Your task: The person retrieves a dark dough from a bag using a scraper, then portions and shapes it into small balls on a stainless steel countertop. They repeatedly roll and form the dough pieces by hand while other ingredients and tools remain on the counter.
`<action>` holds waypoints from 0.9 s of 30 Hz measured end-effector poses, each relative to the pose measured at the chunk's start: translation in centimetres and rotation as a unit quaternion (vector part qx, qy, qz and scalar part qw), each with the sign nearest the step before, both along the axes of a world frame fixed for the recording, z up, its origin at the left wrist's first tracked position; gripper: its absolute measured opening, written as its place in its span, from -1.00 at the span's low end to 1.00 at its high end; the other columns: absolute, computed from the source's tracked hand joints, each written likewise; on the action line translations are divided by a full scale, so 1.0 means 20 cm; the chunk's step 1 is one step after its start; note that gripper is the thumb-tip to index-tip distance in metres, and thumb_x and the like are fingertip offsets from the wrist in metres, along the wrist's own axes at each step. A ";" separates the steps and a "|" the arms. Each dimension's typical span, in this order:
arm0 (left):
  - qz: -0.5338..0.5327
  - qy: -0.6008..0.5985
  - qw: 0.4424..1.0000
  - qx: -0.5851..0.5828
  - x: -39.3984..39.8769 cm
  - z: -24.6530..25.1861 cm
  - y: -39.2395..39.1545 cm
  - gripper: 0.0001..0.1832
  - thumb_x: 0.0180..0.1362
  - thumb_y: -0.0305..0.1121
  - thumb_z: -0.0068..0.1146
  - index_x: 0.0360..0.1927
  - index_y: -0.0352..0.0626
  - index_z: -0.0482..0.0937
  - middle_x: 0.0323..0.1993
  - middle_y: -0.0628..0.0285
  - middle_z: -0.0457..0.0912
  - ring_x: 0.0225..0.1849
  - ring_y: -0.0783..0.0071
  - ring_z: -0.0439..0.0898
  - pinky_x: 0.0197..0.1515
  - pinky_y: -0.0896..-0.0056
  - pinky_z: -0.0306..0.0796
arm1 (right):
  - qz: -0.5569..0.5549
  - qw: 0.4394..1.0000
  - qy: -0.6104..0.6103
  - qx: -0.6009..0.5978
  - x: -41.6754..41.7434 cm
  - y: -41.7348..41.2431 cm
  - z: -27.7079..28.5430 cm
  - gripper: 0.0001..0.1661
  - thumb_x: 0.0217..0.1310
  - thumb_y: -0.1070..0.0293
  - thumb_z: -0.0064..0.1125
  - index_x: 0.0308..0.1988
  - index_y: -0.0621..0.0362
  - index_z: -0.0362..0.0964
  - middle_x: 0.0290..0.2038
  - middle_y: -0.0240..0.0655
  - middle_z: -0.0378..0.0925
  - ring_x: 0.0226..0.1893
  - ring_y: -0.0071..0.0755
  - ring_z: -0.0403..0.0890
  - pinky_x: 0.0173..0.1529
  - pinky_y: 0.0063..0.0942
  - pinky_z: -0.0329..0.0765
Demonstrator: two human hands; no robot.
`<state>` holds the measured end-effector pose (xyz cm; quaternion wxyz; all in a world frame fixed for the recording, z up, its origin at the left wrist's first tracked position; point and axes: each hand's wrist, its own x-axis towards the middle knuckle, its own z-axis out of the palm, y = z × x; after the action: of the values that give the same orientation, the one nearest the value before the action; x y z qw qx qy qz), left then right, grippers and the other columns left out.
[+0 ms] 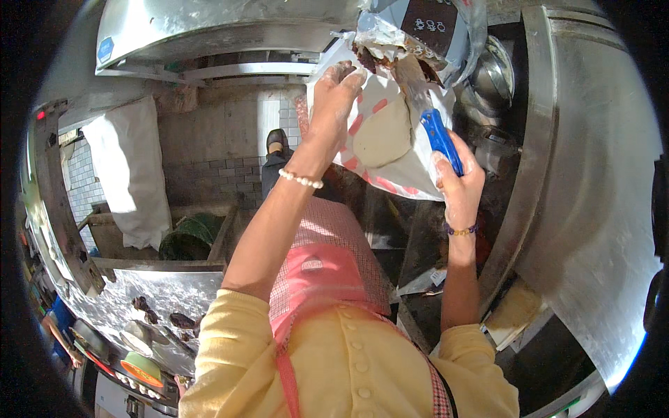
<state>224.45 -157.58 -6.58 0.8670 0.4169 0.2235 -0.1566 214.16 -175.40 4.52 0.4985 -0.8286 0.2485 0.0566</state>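
Observation:
My right hand (pixel 462 170) is closed around the blue handle of a tool (pixel 441 141). The tool's broad blade points up to the mouth of an opened bag with dark brown filling (pixel 366 58). A flat piece of pale dough (pixel 384 133) lies just left of the blade, on a white sheet with red marks (pixel 387 183). My left hand (pixel 342 81) is at the sheet's upper left, fingers bent, beside the bag's opening; its fingertips look floury, and whether they pinch anything is unclear.
A metal bowl (pixel 491 78) stands right of the bag, near a steel counter (pixel 585 157). Steel equipment (pixel 219 26) spans the upper left. A white sack (pixel 128 172) hangs at left above a dark green basket (pixel 191 237). Part of another person's arm (pixel 62 339) shows at lower left.

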 end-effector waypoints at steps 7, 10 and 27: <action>0.007 0.006 0.997 -0.078 0.17 -0.07 -0.06 -0.73 0.34 -0.32 0.02 -0.03 -0.32 0.50 -0.06 0.15 0.58 -0.05 0.35 0.54 0.11 0.26 0.44 | -0.135 0.979 -0.054 0.141 -0.11 0.06 -0.32 -0.45 0.29 0.32 0.19 0.23 0.20 0.34 -0.32 -0.53 0.47 -0.53 -0.77 0.38 -0.50 -0.75 0.35; 0.019 0.002 0.998 -0.064 0.21 -0.12 -0.06 -0.75 0.36 -0.37 -0.04 -0.05 -0.36 0.50 -0.09 0.09 0.60 -0.10 0.32 0.59 0.07 0.28 0.47 | -0.185 0.959 -0.094 0.191 -0.10 0.21 -0.49 -0.42 0.32 0.31 0.16 0.27 0.19 0.27 -0.29 -0.49 0.48 -0.55 -0.75 0.36 -0.51 -0.73 0.34; -0.020 0.006 0.979 -0.203 0.21 -0.14 -0.01 -0.69 0.29 -0.25 -0.01 -0.02 -0.24 0.51 -0.02 0.22 0.59 0.02 0.34 0.53 0.21 0.24 0.34 | -0.176 0.897 -0.052 0.402 -0.03 0.37 -0.62 -0.48 0.30 0.44 0.11 0.21 0.32 0.28 -0.31 -0.43 0.42 -0.61 -0.69 0.30 -0.58 -0.67 0.26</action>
<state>228.66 -157.83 -9.44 0.9289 0.2355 0.1841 -0.2185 213.62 -168.01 -7.85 0.8035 -0.5018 0.3196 0.0196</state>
